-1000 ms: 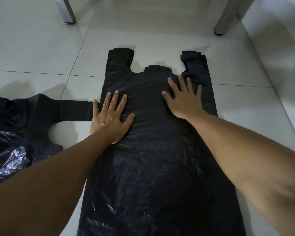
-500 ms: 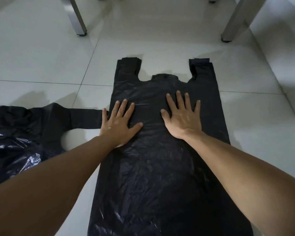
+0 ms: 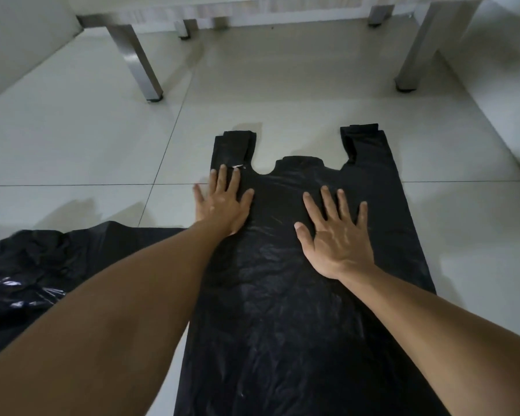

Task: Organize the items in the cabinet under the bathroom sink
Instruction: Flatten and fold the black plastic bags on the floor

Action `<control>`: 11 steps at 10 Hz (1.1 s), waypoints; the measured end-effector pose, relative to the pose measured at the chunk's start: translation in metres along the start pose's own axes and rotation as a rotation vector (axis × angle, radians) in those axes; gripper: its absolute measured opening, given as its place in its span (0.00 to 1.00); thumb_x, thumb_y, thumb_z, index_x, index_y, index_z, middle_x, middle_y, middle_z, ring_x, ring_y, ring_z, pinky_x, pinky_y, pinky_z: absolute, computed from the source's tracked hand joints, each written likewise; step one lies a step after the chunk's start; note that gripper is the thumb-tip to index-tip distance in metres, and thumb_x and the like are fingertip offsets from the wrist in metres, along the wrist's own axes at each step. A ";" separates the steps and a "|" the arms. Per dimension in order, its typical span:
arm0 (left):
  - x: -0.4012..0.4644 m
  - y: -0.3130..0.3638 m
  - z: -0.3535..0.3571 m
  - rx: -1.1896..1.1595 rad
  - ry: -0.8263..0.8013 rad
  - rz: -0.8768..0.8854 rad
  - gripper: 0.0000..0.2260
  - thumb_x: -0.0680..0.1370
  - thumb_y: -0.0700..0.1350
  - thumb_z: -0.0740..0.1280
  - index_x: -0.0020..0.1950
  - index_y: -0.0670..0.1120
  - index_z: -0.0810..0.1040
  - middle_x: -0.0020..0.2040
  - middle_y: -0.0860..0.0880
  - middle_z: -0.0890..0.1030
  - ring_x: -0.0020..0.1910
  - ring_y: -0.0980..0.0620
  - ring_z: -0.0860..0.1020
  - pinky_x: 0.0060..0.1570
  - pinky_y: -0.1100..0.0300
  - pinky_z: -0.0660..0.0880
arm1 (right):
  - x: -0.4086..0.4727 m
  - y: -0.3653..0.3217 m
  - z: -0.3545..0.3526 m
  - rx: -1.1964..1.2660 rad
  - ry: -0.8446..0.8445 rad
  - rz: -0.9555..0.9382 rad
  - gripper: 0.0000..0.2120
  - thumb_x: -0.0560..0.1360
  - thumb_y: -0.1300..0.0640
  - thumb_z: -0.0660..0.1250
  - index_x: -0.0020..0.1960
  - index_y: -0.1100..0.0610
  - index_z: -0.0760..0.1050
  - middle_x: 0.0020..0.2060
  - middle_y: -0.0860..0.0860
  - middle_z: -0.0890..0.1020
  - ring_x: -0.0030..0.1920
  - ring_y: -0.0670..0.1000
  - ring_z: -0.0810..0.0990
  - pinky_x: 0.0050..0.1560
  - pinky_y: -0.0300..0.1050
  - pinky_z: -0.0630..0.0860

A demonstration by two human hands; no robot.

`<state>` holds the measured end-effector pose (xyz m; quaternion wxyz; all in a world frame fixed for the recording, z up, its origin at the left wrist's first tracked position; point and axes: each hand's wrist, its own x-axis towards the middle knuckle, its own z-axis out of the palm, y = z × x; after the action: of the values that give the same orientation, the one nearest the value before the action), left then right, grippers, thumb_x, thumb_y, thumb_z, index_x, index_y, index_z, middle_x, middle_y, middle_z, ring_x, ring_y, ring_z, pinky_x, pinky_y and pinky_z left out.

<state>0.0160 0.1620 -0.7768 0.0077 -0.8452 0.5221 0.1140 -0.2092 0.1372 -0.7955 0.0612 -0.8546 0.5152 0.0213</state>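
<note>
A black plastic carrier bag (image 3: 282,310) lies flat on the tiled floor, its two handles pointing away from me. My left hand (image 3: 222,202) presses flat on the bag's left edge just below the left handle, fingers straight and spread. My right hand (image 3: 336,235) lies flat on the bag's upper middle, fingers spread as well. Neither hand grips anything.
A second black plastic bag (image 3: 30,271) lies crumpled on the floor at the left, partly under my left forearm. Two metal legs (image 3: 138,61) (image 3: 418,46) of the sink cabinet stand ahead. A white wall (image 3: 505,85) runs along the right.
My left hand has slid up and outward toward the left handle. My right hand has stayed flat near the bag's middle. The view has tilted up, showing more of the cabinet legs.
</note>
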 end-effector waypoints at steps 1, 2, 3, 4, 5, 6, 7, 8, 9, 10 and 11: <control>0.000 0.011 -0.013 -0.037 0.079 -0.139 0.31 0.83 0.58 0.47 0.80 0.44 0.42 0.80 0.43 0.40 0.78 0.44 0.39 0.75 0.39 0.40 | 0.000 -0.001 0.001 0.003 0.002 -0.004 0.32 0.78 0.34 0.36 0.80 0.43 0.38 0.80 0.51 0.41 0.79 0.58 0.40 0.75 0.68 0.40; -0.023 0.044 -0.007 -0.020 0.164 0.125 0.28 0.83 0.53 0.47 0.80 0.44 0.43 0.80 0.45 0.40 0.78 0.47 0.39 0.76 0.44 0.40 | -0.001 -0.002 -0.001 0.019 0.006 -0.001 0.33 0.78 0.35 0.34 0.80 0.45 0.40 0.80 0.51 0.43 0.79 0.57 0.41 0.75 0.68 0.40; -0.037 0.057 0.014 -0.041 0.061 0.164 0.27 0.84 0.55 0.43 0.80 0.45 0.42 0.80 0.48 0.40 0.78 0.50 0.38 0.76 0.44 0.40 | -0.002 -0.002 -0.005 0.087 0.023 0.023 0.34 0.77 0.38 0.32 0.80 0.51 0.38 0.80 0.51 0.43 0.80 0.54 0.41 0.76 0.65 0.40; -0.035 0.054 0.027 0.048 0.047 0.096 0.29 0.82 0.58 0.38 0.79 0.47 0.37 0.79 0.51 0.37 0.78 0.52 0.36 0.75 0.42 0.38 | -0.001 -0.001 -0.009 0.191 0.026 0.039 0.31 0.81 0.42 0.38 0.81 0.54 0.42 0.80 0.52 0.44 0.80 0.51 0.41 0.77 0.61 0.38; -0.036 0.057 0.029 0.058 0.065 0.106 0.30 0.81 0.60 0.38 0.79 0.48 0.36 0.79 0.51 0.37 0.77 0.52 0.35 0.75 0.42 0.38 | 0.002 0.007 -0.012 0.228 -0.004 0.052 0.29 0.83 0.45 0.46 0.81 0.54 0.46 0.80 0.52 0.45 0.80 0.52 0.40 0.77 0.59 0.37; -0.035 0.057 0.028 0.068 0.071 0.109 0.32 0.80 0.63 0.38 0.79 0.47 0.36 0.79 0.50 0.36 0.77 0.51 0.35 0.75 0.42 0.37 | 0.024 0.029 -0.020 0.180 -0.032 0.089 0.31 0.82 0.39 0.44 0.81 0.51 0.44 0.80 0.51 0.44 0.79 0.55 0.39 0.76 0.62 0.37; -0.036 0.057 0.028 0.069 0.072 0.110 0.34 0.79 0.65 0.37 0.79 0.47 0.36 0.79 0.51 0.36 0.77 0.51 0.35 0.75 0.42 0.37 | 0.054 0.066 -0.027 0.087 -0.077 0.116 0.34 0.81 0.35 0.40 0.81 0.50 0.40 0.80 0.49 0.41 0.79 0.54 0.37 0.76 0.65 0.38; -0.036 0.057 0.028 0.066 0.077 0.112 0.35 0.78 0.66 0.37 0.79 0.47 0.36 0.79 0.50 0.35 0.77 0.51 0.35 0.75 0.41 0.38 | 0.071 0.093 -0.031 0.018 -0.098 0.143 0.35 0.80 0.33 0.39 0.81 0.50 0.39 0.80 0.48 0.40 0.79 0.54 0.37 0.75 0.67 0.38; -0.036 0.057 0.029 0.067 0.085 0.112 0.35 0.78 0.66 0.37 0.79 0.47 0.36 0.79 0.50 0.36 0.77 0.51 0.35 0.75 0.41 0.38 | 0.085 0.102 -0.036 -0.028 -0.075 0.138 0.36 0.79 0.33 0.39 0.81 0.51 0.41 0.80 0.49 0.42 0.79 0.55 0.38 0.75 0.67 0.38; -0.036 0.057 0.029 0.067 0.088 0.111 0.35 0.78 0.66 0.37 0.79 0.47 0.36 0.79 0.50 0.36 0.77 0.51 0.35 0.75 0.41 0.38 | 0.101 0.102 -0.040 -0.024 -0.053 0.101 0.37 0.80 0.33 0.39 0.81 0.53 0.43 0.80 0.50 0.44 0.80 0.55 0.40 0.75 0.67 0.40; -0.035 0.057 0.030 0.065 0.088 0.111 0.35 0.78 0.66 0.37 0.79 0.47 0.36 0.79 0.50 0.36 0.77 0.51 0.35 0.75 0.41 0.38 | 0.115 0.108 -0.039 0.008 -0.088 0.154 0.37 0.79 0.31 0.40 0.81 0.50 0.42 0.80 0.48 0.44 0.80 0.56 0.41 0.74 0.69 0.41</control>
<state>-0.0552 0.1712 -0.7927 0.0060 -0.8184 0.5715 0.0599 -0.2515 -0.0190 -0.7771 0.0857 -0.8104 0.5764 0.0615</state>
